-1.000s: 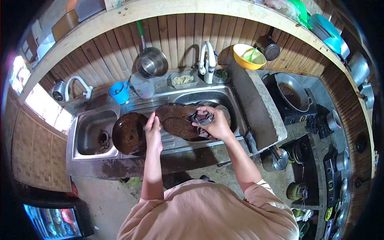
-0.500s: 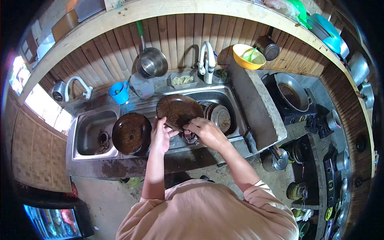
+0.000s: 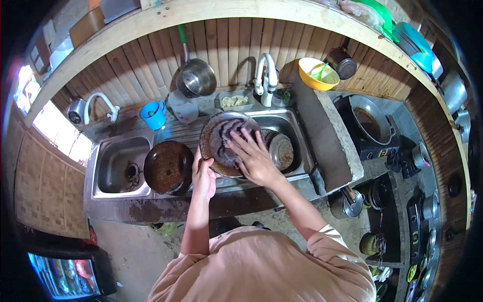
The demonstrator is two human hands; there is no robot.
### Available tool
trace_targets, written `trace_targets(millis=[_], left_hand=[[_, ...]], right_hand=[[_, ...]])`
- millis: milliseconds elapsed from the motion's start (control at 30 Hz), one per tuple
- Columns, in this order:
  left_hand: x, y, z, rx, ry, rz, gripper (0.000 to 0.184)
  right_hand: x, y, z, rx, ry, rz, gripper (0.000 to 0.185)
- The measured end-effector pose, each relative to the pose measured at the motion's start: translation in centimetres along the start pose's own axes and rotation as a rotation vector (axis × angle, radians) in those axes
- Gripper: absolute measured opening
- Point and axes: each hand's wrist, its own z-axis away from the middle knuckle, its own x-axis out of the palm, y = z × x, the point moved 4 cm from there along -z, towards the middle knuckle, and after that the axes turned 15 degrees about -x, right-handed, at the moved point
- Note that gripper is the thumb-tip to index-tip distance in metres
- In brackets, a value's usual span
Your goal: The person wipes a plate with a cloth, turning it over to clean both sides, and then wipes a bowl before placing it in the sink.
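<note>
A round, shallow metal pan (image 3: 214, 146) is tilted above the sink, its face covered in greyish suds with dark streaks; its rim looks brown and stained. My left hand (image 3: 204, 181) grips it at the lower left edge. Across the suds lies my right hand (image 3: 257, 160), fingers spread and pressed on the surface; whether anything is under the palm is hidden. A second dark brown pan (image 3: 167, 166) rests on the drainboard (image 3: 176, 135) to the left. Behind the right hand, a metal pot (image 3: 282, 151) sits with other dishes in the right sink basin (image 3: 300, 146).
White faucets (image 3: 269, 78) stand behind the basins. A blue mug (image 3: 153, 116), a clear plastic container (image 3: 185, 109) and a tray of pale food (image 3: 235, 101) line the back ledge. A concrete divider (image 3: 327, 126) separates the sink from a stove with a wok (image 3: 370, 121).
The pan has turned from its brown side to its sudsy side facing me. My right hand has gone from closed at the rim to spread flat over the suds.
</note>
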Motion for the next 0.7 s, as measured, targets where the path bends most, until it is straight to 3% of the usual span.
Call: trace_targets(millis=[133, 267, 433, 533, 700], left_hand=[[-0.8, -0.5, -0.1, -0.001, -0.035, -0.029, 0.070], [0.0, -1.5, -0.5, -0.004, -0.067, -0.101, 0.070], [0.4, 0.3, -0.4, 0.042, -0.054, 0.010, 0.073], [-0.8, 0.7, -0.1, 0.029, -0.056, 0.049, 0.071], [-0.6, -0.7, -0.2, -0.059, -0.083, -0.099, 0.072]], right_hand=[[-0.8, 2.6, 0.1, 0.106, 0.139, 0.042, 0.074], [-0.9, 2.2, -2.0, 0.036, 0.235, -0.026, 0.073], [0.9, -1.3, -1.2, -0.141, 0.129, -0.298, 0.062], [0.4, -0.6, 0.3, -0.109, -0.012, -0.118, 0.063], [-1.2, 2.1, -1.6, 0.035, 0.304, -0.016, 0.062]])
